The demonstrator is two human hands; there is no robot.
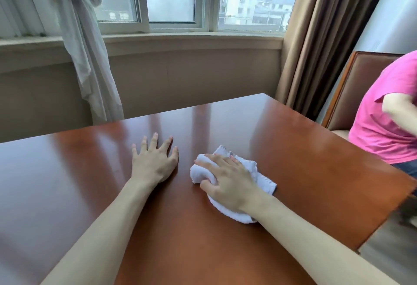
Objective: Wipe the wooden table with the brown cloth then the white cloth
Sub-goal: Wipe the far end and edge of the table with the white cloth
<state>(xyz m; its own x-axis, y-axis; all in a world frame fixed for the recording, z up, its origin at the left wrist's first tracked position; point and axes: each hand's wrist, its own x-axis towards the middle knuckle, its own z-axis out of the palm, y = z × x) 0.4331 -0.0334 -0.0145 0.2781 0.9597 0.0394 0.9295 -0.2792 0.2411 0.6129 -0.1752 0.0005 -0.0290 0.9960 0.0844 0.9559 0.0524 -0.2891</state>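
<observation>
Fingers [222, 160] of right hand [230, 183] press the white cloth [259, 172]; left hand [153, 163] lies splayed.

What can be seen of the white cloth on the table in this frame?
The white terry-looking cloth lies bunched and crumpled on the glossy reddish-brown wooden table, right of centre. The right hand presses flat on top of it, fingers spread and the thumb at its near-left fold, hiding its middle. A rolled fold bulges at the left, a stitched hem corner sticks out to the right, and another edge shows beneath the wrist. It looks soft, dry and clean. The left hand rests apart from it.
</observation>
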